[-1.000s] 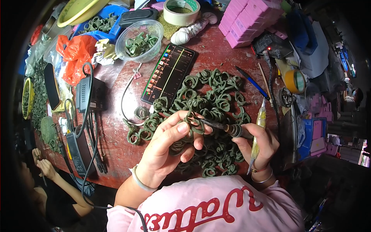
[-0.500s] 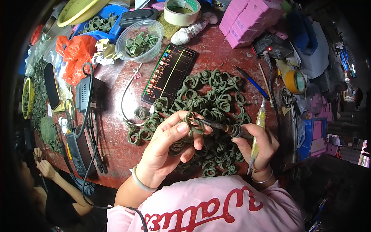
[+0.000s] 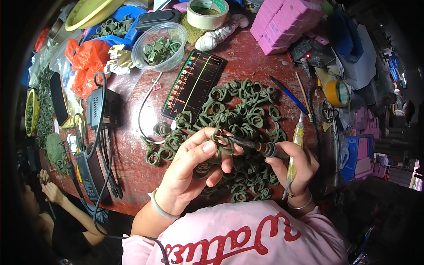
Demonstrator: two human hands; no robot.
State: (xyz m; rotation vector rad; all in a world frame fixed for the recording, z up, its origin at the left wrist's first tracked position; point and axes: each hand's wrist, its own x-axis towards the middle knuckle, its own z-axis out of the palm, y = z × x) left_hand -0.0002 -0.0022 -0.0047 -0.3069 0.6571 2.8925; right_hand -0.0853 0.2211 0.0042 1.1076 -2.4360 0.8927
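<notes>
My left hand (image 3: 191, 161) pinches a green wax-like ring (image 3: 224, 145) between thumb and fingertips. More rings of the same kind (image 3: 202, 168) sit in its curled fingers. My right hand (image 3: 298, 164) grips a soldering iron (image 3: 267, 149) by its dark handle, and the thin tip reaches left to the ring. Whether the tip touches it, I cannot tell for sure. A slender pointed tool wrapped in yellow (image 3: 295, 154) is also held in the right hand, standing nearly upright along the fingers. Under both hands spreads a heap of green rings (image 3: 247, 117).
Beyond the heap lie a phone (image 3: 193, 84) and a clear tub of green pieces (image 3: 160, 48). Pink blocks (image 3: 287, 24) are stacked at the far right, near a blue pen (image 3: 289, 95) and yellow tape (image 3: 336, 93). Left are a black box with cables (image 3: 104, 107) and another person's hand (image 3: 54, 193).
</notes>
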